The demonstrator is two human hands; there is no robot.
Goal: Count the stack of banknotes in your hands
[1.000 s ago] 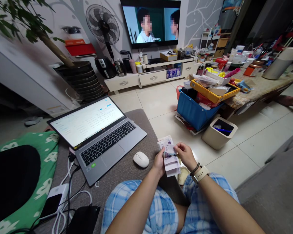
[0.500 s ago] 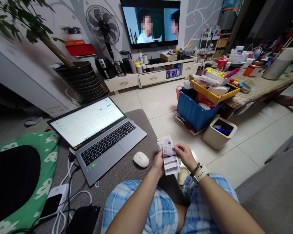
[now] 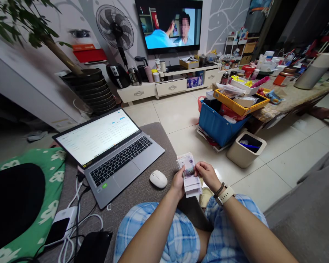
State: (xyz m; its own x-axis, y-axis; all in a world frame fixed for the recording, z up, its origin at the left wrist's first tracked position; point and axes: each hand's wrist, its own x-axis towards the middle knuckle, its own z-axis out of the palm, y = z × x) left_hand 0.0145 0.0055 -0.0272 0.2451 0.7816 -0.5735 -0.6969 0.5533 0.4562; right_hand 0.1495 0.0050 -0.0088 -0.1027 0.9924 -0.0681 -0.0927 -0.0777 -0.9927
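Note:
A stack of pale purple banknotes (image 3: 191,180) is held above my lap, several notes fanned downward in steps. My left hand (image 3: 178,181) grips the stack from its left side, thumb lying on top. At the right edge, my right hand (image 3: 207,172) pinches a banknote between thumb and fingertips; a wristwatch (image 3: 225,195) and a dark bracelet are on that wrist. Left of my hands, a white mouse (image 3: 158,179) rests on the grey cushioned seat. Beyond it stands an unfolded laptop (image 3: 117,157) with a lit screen.
Cables and a white power bank (image 3: 62,223) lie at the left beside a green patterned cloth (image 3: 53,175). A beige bin (image 3: 242,157) and a full blue box (image 3: 219,122) stand on the floor ahead, next to a cluttered table (image 3: 293,95).
My right hand has shifted slightly left and the top note now bends over, with the fanned notes lying differently. My left hand stays in place. The television picture differs.

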